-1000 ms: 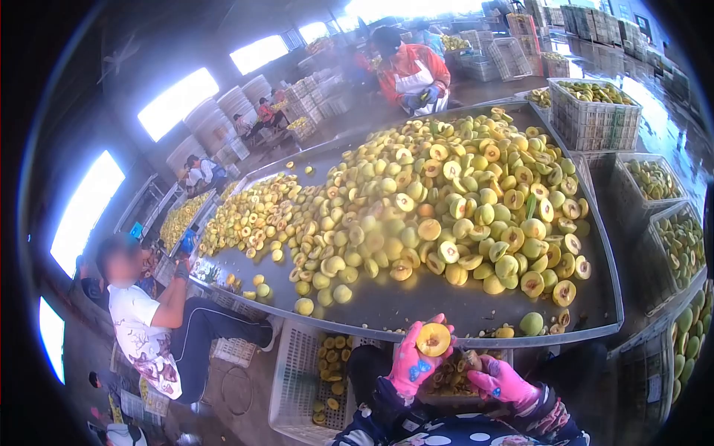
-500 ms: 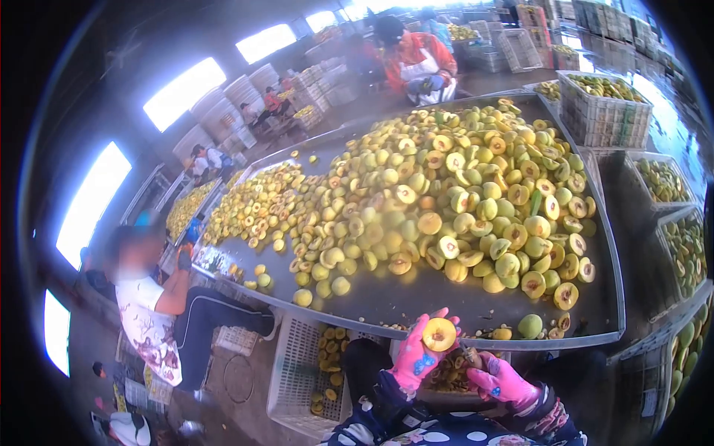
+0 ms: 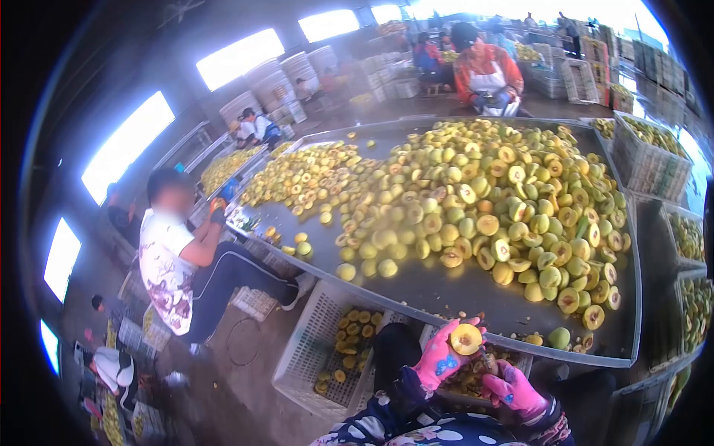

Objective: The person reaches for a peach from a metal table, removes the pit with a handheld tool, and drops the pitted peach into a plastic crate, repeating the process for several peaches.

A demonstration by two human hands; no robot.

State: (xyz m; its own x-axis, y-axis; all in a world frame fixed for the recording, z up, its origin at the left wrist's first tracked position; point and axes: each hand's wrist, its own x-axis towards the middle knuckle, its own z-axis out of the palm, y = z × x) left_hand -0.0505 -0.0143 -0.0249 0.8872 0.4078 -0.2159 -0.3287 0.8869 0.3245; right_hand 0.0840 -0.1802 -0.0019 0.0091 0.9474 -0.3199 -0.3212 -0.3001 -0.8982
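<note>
My left hand (image 3: 437,360), in a pink glove, holds a yellow peach half (image 3: 466,339) with its cut face up. Close beside it on the right, my right hand (image 3: 515,389), also pink-gloved, is closed around a small brownish tool (image 3: 491,363) whose tip points toward the fruit; its exact kind is hard to make out. Both hands are just off the near edge of a metal table (image 3: 424,293), which bears a large heap of halved and whole yellow-green peaches (image 3: 487,225). Below my hands, a crate holds brownish bits (image 3: 468,384).
A white plastic crate (image 3: 303,349) with peach halves stands below the table, left of my legs. A seated person (image 3: 175,249) works at the left, another (image 3: 487,78) behind the table. Stacked fruit crates (image 3: 651,160) line the right side.
The whole view has swung, so the table and people appear farther right and lower. My hands keep their hold on the peach half and the tool, close together.
</note>
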